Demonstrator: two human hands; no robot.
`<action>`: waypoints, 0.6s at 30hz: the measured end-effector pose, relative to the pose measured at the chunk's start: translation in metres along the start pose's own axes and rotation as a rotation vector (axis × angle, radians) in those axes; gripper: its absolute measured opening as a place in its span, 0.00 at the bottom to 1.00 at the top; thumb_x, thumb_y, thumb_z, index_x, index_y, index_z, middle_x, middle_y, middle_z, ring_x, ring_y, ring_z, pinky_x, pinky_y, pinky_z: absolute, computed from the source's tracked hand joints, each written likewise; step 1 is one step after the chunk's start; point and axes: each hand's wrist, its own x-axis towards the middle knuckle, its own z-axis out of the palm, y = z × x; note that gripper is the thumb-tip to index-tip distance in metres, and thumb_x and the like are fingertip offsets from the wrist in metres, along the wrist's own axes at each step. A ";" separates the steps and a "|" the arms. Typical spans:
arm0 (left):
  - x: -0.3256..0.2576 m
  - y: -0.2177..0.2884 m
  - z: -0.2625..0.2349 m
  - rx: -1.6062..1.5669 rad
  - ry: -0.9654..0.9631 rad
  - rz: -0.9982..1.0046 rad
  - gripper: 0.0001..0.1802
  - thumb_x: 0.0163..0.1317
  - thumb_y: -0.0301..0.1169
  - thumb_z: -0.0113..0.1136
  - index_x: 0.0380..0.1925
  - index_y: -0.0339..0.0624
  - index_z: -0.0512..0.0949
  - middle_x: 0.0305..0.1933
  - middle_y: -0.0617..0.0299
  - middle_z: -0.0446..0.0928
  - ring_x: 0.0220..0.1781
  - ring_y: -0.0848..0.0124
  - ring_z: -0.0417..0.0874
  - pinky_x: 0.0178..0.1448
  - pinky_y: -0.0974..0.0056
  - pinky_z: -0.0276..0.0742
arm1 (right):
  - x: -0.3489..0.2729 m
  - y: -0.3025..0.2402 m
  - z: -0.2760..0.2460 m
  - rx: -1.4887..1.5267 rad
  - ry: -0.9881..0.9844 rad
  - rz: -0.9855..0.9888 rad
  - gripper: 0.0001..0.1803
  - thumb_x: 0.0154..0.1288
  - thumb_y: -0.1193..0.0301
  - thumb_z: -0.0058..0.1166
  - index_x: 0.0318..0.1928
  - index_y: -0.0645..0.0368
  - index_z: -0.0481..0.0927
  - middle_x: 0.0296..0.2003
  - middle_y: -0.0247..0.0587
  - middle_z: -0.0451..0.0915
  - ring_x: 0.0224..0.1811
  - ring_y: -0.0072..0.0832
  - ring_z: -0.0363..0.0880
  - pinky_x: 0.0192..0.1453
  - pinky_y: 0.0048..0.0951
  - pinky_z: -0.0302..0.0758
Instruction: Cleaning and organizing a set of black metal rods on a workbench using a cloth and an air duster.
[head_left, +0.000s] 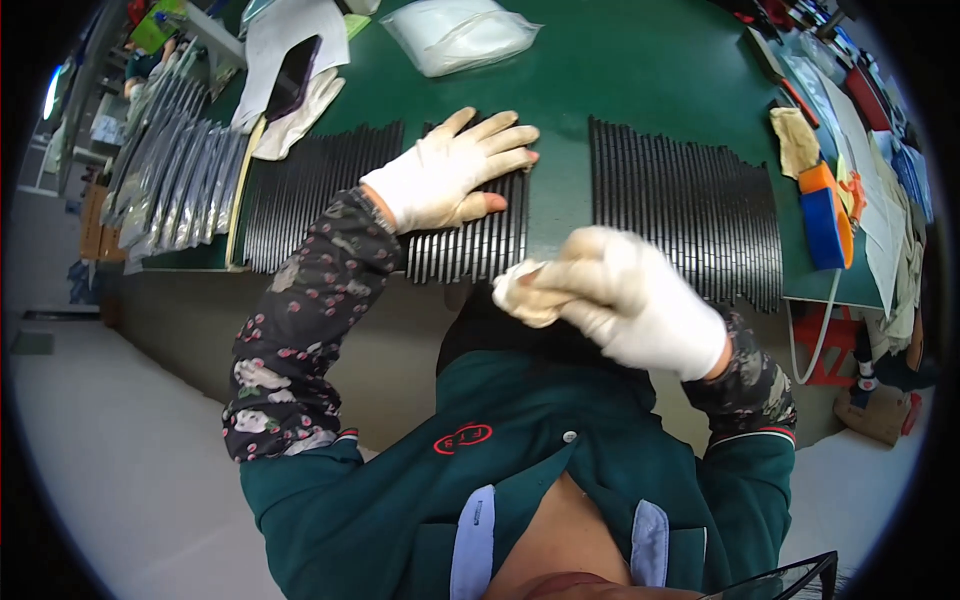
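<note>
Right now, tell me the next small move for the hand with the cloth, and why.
Probably bring the right hand and its crumpled cloth forward onto the middle group of black strips. The left hand already lies flat on that group, pinning it, while the cloth hangs off the green table edge, touching no strips.
</note>
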 end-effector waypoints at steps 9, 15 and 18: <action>0.100 0.029 -0.010 -0.034 0.191 0.149 0.36 0.56 0.38 0.61 0.65 0.42 0.63 0.71 0.52 0.59 0.74 0.54 0.56 0.73 0.45 0.53 | -0.039 0.009 -0.080 0.422 0.653 0.478 0.16 0.60 0.77 0.52 0.49 0.68 0.79 0.37 0.36 0.80 0.23 0.11 0.72 0.23 0.08 0.63; 0.128 0.053 0.018 -0.148 0.064 0.208 0.32 0.62 0.46 0.57 0.63 0.46 0.66 0.69 0.54 0.61 0.72 0.57 0.59 0.70 0.43 0.58 | -0.038 0.017 -0.085 0.312 0.546 0.494 0.16 0.59 0.76 0.54 0.49 0.68 0.78 0.40 0.37 0.78 0.43 0.22 0.77 0.52 0.22 0.72; 0.098 0.035 0.019 0.012 0.081 0.215 0.33 0.60 0.46 0.58 0.64 0.48 0.65 0.70 0.55 0.60 0.73 0.57 0.59 0.71 0.43 0.57 | -0.047 0.023 -0.087 0.327 0.510 0.530 0.16 0.59 0.77 0.52 0.48 0.68 0.79 0.40 0.37 0.78 0.42 0.21 0.77 0.51 0.21 0.72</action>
